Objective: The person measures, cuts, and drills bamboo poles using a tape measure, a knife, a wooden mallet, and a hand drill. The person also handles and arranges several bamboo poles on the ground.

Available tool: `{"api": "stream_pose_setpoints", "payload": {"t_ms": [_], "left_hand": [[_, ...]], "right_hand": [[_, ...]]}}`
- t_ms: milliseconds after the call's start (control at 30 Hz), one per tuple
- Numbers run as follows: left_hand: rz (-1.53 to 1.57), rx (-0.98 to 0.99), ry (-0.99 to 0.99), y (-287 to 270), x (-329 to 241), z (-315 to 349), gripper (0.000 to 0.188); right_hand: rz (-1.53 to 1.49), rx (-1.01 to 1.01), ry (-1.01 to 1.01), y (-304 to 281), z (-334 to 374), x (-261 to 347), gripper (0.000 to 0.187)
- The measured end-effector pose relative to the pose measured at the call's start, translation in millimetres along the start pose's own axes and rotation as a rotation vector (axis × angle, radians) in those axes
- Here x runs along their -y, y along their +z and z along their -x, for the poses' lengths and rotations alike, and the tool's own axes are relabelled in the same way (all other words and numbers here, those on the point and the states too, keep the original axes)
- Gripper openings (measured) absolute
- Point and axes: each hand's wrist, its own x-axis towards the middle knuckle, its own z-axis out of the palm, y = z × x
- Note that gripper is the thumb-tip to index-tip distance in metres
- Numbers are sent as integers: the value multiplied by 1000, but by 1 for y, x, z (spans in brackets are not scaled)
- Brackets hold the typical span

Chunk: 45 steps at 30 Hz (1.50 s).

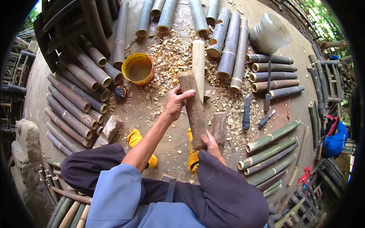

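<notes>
My left hand (pixel 175 102) is closed round the upper part of a thick brown length of wood (pixel 193 106). My right hand (pixel 213 143) grips its lower end, close above my right knee. The piece tilts slightly, its top leaning left. Beyond its top, a pale, stripped wooden post (pixel 198 57) lies among the chips, partly hidden by the held wood. Just right of the held piece sits a shorter brown wood block (pixel 219 127).
Wood chips (pixel 173 57) cover the ground ahead. Left are a yellow bucket (pixel 138 69), a tape measure (pixel 120 93) and stacked bamboo tubes (pixel 70 104). Right lie a hooked knife (pixel 246 114), a long knife (pixel 268 85), a small blade tool (pixel 266 119) and bamboo lengths (pixel 273 136).
</notes>
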Motion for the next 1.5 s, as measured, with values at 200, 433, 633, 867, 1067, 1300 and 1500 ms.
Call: {"api": "stream_pose_setpoints", "payload": {"t_ms": [200, 433, 633, 867, 1067, 1300, 1500], "left_hand": [[68, -108, -55, 3, 17, -9, 43], [-373, 52, 184, 20, -5, -23, 50], [-739, 235, 370, 46, -36, -31, 61], [-949, 263, 629, 43, -24, -4, 59], [-927, 265, 556, 36, -21, 5, 60], [-1008, 246, 629, 25, -12, 8, 43], [-933, 233, 681, 11, -5, -1, 36]], "right_hand": [[-158, 53, 108, -13, 3, -3, 63], [946, -128, -360, -53, -43, 10, 65], [1165, -167, -608, -50, -108, 51, 50], [1164, -60, -754, -59, -140, 35, 50], [1233, -219, -724, 15, -76, 172, 19], [1890, -52, -1003, 85, -74, 168, 33], [1731, -85, -1186, 93, -69, 172, 37]]}}
